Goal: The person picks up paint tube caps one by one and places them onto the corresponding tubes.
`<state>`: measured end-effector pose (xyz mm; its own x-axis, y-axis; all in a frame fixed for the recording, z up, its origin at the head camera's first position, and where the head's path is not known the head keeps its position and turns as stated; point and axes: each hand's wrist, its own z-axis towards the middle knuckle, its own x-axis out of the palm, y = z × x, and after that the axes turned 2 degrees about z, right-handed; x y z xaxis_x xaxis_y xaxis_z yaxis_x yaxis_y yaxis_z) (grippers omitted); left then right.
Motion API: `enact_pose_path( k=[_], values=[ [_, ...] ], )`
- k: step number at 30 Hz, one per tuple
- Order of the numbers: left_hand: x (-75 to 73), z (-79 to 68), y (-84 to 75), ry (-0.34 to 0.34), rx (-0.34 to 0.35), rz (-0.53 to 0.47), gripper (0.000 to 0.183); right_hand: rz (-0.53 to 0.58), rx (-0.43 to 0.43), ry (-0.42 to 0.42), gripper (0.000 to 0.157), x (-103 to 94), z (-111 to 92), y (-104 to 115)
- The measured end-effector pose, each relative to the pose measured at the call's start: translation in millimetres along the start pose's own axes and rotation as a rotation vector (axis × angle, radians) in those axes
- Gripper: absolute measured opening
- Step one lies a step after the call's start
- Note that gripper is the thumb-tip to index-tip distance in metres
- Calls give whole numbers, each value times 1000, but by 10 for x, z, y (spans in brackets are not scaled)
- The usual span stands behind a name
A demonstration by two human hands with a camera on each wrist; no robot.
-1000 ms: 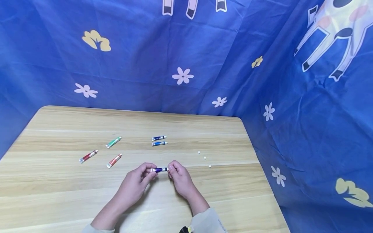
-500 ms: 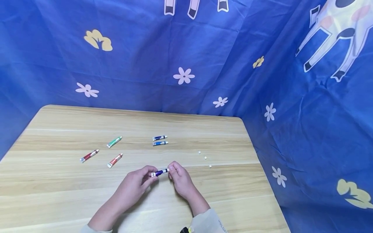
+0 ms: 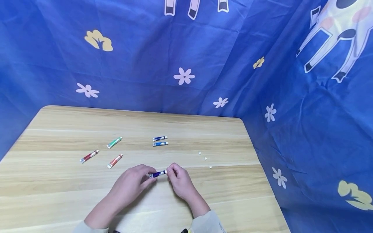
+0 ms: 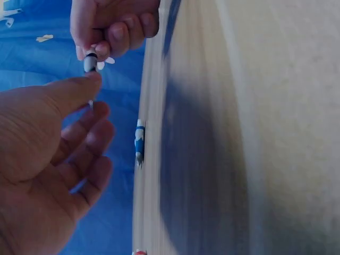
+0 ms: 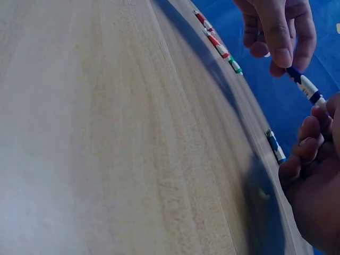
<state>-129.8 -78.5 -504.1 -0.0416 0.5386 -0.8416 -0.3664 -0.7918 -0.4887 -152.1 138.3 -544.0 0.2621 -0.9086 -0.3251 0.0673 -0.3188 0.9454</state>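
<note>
A small purple-and-silver paint tube [image 3: 158,174] is held between both hands above the near middle of the table. My left hand [image 3: 131,183] pinches its flat end between thumb and fingers. With thumb and forefinger, my right hand [image 3: 181,183] pinches the opposite, cap end, hiding its tip. The right wrist view shows the tube [image 5: 305,86] running between the two hands, clear of the table. In the left wrist view, the left thumb covers much of it, and the silver part [image 4: 90,62] shows near the right fingers.
Dark blue [image 3: 160,138] and blue [image 3: 160,144] tubes lie beyond the hands. Green [image 3: 114,142], dark red [image 3: 89,156] and orange-red [image 3: 115,161] tubes lie at the left. Three tiny white pieces [image 3: 205,159] sit at the right. A blue curtain [image 3: 140,64] borders the table [image 3: 233,194].
The purple tube has tilted slightly, its flat end now lower and nearer me. My left fingers cover more of that end. Both hands still hold it; the other tubes stay put.
</note>
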Motion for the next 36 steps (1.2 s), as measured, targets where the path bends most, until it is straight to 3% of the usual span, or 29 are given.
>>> enact_pose_path(
  k=[7, 16, 26, 36],
  values=[
    [-14, 102, -12, 94, -71, 13, 23, -77, 14, -19, 28, -17, 1, 2],
    [24, 241, -36, 160, -56, 51, 16, -117, 67, -51, 23, -58, 4, -23],
    [133, 332, 52, 154, -47, 22, 19, -140, 75, -36, 28, -157, 14, -33],
    [196, 444, 141, 195, -64, 6, 18, -156, 75, -24, 15, -265, 10, -83]
  ],
)
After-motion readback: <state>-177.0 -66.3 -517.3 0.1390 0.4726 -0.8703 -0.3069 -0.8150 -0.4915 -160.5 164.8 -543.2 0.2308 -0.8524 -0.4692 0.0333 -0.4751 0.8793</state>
